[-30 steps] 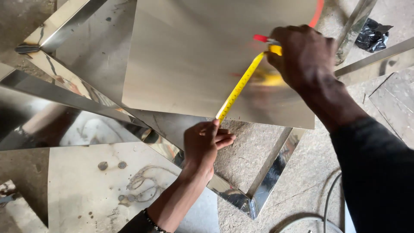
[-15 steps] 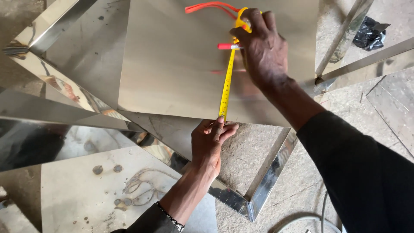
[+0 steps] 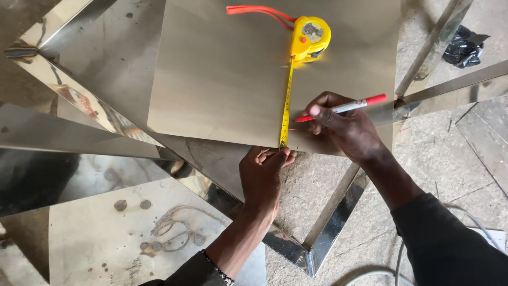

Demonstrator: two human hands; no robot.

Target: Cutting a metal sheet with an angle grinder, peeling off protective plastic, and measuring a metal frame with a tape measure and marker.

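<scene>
A dull steel sheet (image 3: pixel 222 79) lies flat on a shiny metal frame. A yellow tape measure (image 3: pixel 311 36) with an orange strap rests on the sheet, its blade (image 3: pixel 286 100) drawn out toward the near edge. My left hand (image 3: pixel 263 172) pinches the blade's end against that near edge. My right hand (image 3: pixel 346 127) holds a red marker (image 3: pixel 344 107), its tip touching the sheet just right of the blade.
Mirror-polished steel sheets (image 3: pixel 79 137) and angled frame bars (image 3: pixel 338 212) lie all around on a concrete floor (image 3: pixel 465 169). A crumpled black bag (image 3: pixel 465 45) sits at the top right. A pale cable (image 3: pixel 476 217) runs past my right sleeve.
My right hand has let go of the tape measure's case, which now lies on the sheet, and has come down beside the blade with the red marker. My left hand kept hold of the blade's end.
</scene>
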